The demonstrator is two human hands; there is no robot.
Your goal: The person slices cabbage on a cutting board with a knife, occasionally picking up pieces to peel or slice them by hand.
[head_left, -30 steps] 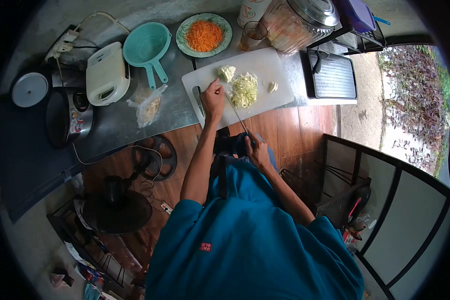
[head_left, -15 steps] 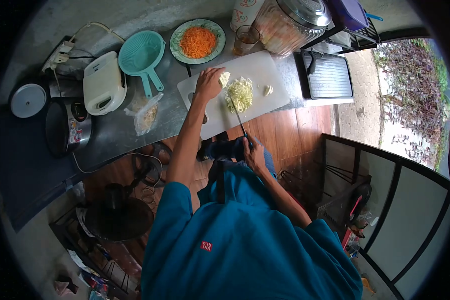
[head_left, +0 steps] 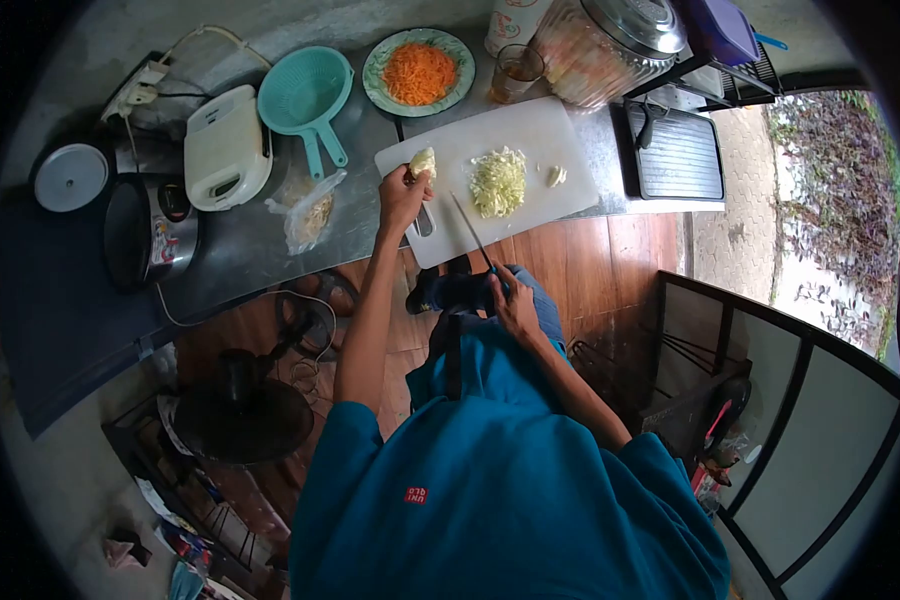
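With our left hand [head_left: 402,200] we hold a cabbage chunk [head_left: 424,161] above the cutting board's [head_left: 555,135] left part; with our right [head_left: 515,305] we grip the knife [head_left: 473,231], its tip near the shredded cabbage [head_left: 498,184].

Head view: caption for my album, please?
Cabbage chunk in left hand, knife in right hand, shredded cabbage on cutting board.

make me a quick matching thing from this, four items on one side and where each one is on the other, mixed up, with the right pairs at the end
1. cabbage chunk
2. knife
3. shredded carrot
4. shredded cabbage

A. in the right hand
B. heaped on the cutting board
C. in the left hand
D. on the round plate

Pairs: 1-C, 2-A, 3-D, 4-B
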